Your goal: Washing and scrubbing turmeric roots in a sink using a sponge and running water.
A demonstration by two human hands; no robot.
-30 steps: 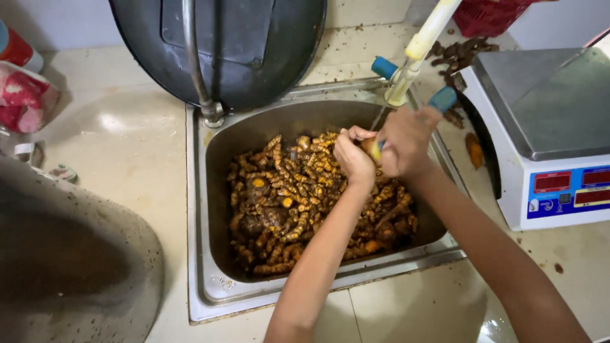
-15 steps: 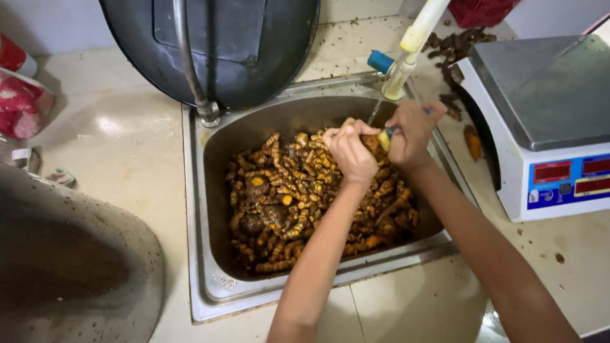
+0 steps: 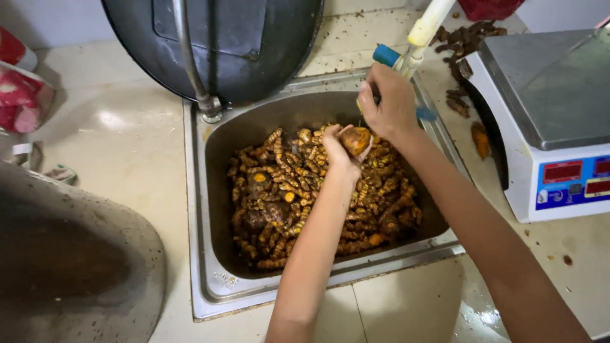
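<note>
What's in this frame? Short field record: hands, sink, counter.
left hand: holds an orange-brown root piece over the sink
right hand: at the tap, around a blue-handled part
sink: steel, holds a pile of roots
scale: on the counter, right of sink
dark round pan: leaning behind sink

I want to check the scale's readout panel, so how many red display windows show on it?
3, all on the front panel of the weighing scale at the right: one large window, one at the frame's edge and one below it. More may lie out of frame.
</note>
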